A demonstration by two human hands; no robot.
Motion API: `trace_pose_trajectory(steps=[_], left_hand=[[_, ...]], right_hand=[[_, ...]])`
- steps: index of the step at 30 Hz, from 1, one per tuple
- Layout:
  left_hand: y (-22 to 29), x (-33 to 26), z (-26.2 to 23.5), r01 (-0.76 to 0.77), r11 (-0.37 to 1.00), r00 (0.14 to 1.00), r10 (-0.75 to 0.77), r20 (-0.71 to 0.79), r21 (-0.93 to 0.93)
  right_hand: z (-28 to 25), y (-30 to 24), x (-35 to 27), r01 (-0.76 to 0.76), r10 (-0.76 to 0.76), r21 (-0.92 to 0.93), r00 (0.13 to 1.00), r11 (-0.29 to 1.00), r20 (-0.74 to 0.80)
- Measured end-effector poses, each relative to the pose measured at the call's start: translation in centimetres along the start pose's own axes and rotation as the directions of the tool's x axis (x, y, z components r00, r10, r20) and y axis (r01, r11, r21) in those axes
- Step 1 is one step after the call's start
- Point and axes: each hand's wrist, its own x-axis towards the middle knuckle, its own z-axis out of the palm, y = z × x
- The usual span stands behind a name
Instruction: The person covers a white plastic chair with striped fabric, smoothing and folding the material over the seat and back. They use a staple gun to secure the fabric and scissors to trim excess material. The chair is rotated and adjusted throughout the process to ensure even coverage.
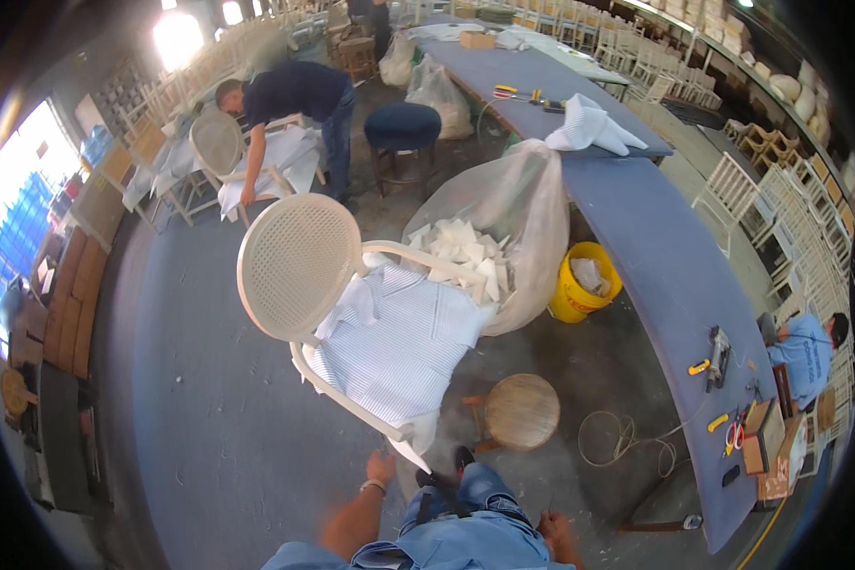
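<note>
An off-white armchair [410, 439] with a round cane back [299, 266] stands in front of me. Striped white-and-blue fabric [399, 342] covers its seat, loosely bunched towards the back. My left hand [380, 469], a band on its wrist, hangs just left of the chair's near arm end. Its fingers look loosely extended and empty, though somewhat blurred. Down at my right side is my right hand [555, 525], fingers curled. Whatever it may hold is too small to make out. A round wooden stool [522, 411] stands ahead of that hand.
A large clear bag [532, 209] of white scraps and a yellow bucket [579, 302] stand beyond the chair. The long blue table [636, 247] at right carries tools and folded fabric [594, 128]. One person [299, 104] bends over another chair; another person [804, 356] sits at right.
</note>
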Motion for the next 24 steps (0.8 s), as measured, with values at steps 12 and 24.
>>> trace_pose_trajectory(steps=[12,24], left_hand=[[-4.4,-5.7,10.7,0.205,0.902,0.926,-0.053,0.375,-0.379],[-1.9,-22.6,23.0,0.27,0.784,0.961,-0.254,0.109,-0.559]], right_hand=[[-29.4,-9.5,7.3,0.43,-0.264,0.163,0.767,0.888,-0.585],[-62.4,5.5,27.8,-0.12,-0.215,-0.361,0.617,0.925,-0.757]])
